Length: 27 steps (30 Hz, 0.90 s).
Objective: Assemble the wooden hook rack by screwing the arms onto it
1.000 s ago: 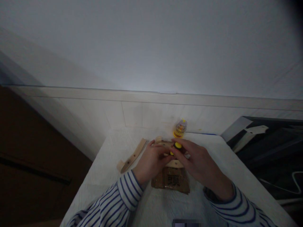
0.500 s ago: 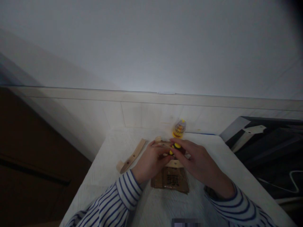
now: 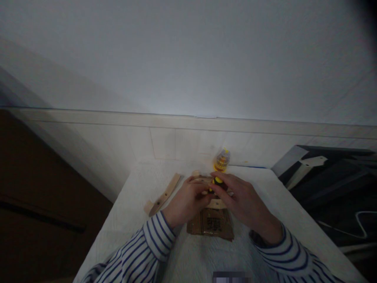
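My right hand (image 3: 243,198) is closed around a short black-and-yellow screwdriver (image 3: 218,181), seen mostly by its handle. Its tip is hidden behind the fingers. Close against it, my left hand (image 3: 188,200) pinches at a light wooden piece, its fingertips partly covered. Below the hands a pale wooden strip (image 3: 217,203) with a dark hole crosses the top of a flat brown cardboard piece (image 3: 210,225) with dark print. To the left of my left hand lies a separate wooden strip (image 3: 167,193) with holes and a curved end.
A clear bottle (image 3: 222,160) with yellow cap and base stands at the back of the white-covered table (image 3: 118,239), near the panelled wall. Dark items and a pale metal bracket (image 3: 313,162) are beyond the right edge. A dark object (image 3: 231,277) sits at the front edge.
The screwdriver handle has turned slightly in my right hand, showing a different side. Both hands stay at the same spot, and the view has shifted a little.
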Tool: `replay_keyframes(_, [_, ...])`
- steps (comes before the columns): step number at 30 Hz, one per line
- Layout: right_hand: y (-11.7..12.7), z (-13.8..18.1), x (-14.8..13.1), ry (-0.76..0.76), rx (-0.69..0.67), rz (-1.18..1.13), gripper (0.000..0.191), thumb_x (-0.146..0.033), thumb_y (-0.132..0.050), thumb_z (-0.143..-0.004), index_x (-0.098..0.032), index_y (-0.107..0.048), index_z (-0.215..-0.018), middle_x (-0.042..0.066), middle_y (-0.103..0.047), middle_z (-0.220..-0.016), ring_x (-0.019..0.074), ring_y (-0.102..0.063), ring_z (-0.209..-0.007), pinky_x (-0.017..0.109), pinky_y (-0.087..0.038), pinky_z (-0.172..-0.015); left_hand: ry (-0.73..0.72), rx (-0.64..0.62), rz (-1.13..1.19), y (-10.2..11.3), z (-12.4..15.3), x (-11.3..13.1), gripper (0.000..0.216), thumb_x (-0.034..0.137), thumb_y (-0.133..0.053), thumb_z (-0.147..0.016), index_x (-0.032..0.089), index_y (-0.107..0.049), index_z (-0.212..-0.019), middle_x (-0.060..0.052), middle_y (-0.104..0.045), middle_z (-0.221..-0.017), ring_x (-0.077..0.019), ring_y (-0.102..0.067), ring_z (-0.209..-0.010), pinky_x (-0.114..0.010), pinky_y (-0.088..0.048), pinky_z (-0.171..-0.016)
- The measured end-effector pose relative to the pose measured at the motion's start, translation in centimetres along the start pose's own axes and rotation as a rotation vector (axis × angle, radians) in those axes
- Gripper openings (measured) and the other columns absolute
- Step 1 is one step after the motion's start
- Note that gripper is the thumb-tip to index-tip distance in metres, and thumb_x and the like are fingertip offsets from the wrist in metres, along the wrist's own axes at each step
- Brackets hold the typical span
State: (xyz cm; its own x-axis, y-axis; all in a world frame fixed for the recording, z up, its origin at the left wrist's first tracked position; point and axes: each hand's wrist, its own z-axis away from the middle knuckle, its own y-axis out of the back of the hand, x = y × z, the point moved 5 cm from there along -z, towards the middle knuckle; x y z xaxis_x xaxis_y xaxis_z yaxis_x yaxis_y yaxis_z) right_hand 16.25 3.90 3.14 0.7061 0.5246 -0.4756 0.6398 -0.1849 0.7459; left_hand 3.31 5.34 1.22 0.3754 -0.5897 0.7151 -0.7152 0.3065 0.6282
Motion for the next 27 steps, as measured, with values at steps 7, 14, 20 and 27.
replay_keyframes(7, [-0.1,-0.2,-0.1,-0.013,-0.012,-0.004,0.030,-0.031,-0.050,-0.092,-0.020,-0.061,-0.117,0.010,-0.071,-0.108,0.0226,-0.069,-0.092,0.036,-0.058,-0.075,0.083,0.081,0.046,0.2,0.1,-0.7,0.015,0.022,-0.066,-0.084,0.026,-0.071,-0.098,0.002,-0.073,-0.103,-0.0172,-0.066,-0.095,-0.040,-0.028,-0.110])
replay_keyframes(14, [0.4,-0.2,-0.6,-0.028,-0.035,0.003,0.037,-0.032,-0.052,-0.090,-0.020,-0.056,-0.125,0.011,-0.068,-0.116,0.0251,-0.064,-0.106,0.042,-0.056,-0.084,0.108,0.099,-0.012,0.3,0.2,-0.6,0.010,0.019,-0.065,-0.084,0.023,-0.072,-0.091,0.000,-0.075,-0.091,-0.0185,-0.067,-0.091,-0.042,-0.031,-0.108])
replay_keyframes(20, [0.9,-0.1,-1.0,0.019,-0.062,-0.038,0.032,-0.023,-0.047,-0.091,-0.019,-0.058,-0.121,0.011,-0.067,-0.118,0.0228,-0.062,-0.110,0.042,-0.053,-0.090,0.070,0.078,-0.007,0.2,0.1,-0.4,0.018,0.017,-0.066,-0.084,0.026,-0.071,-0.098,0.003,-0.074,-0.097,-0.0172,-0.066,-0.095,-0.042,-0.024,-0.112])
replay_keyframes(27, [0.5,-0.2,-0.3,0.060,-0.026,-0.040,0.028,-0.024,-0.050,-0.092,-0.019,-0.061,-0.117,0.010,-0.069,-0.114,0.0220,-0.064,-0.106,0.041,-0.054,-0.091,-0.006,0.049,0.028,0.0,0.0,-0.4,0.018,0.015,-0.059,-0.088,0.019,-0.069,-0.102,-0.003,-0.073,-0.100,-0.0181,-0.064,-0.098,-0.041,-0.028,-0.111])
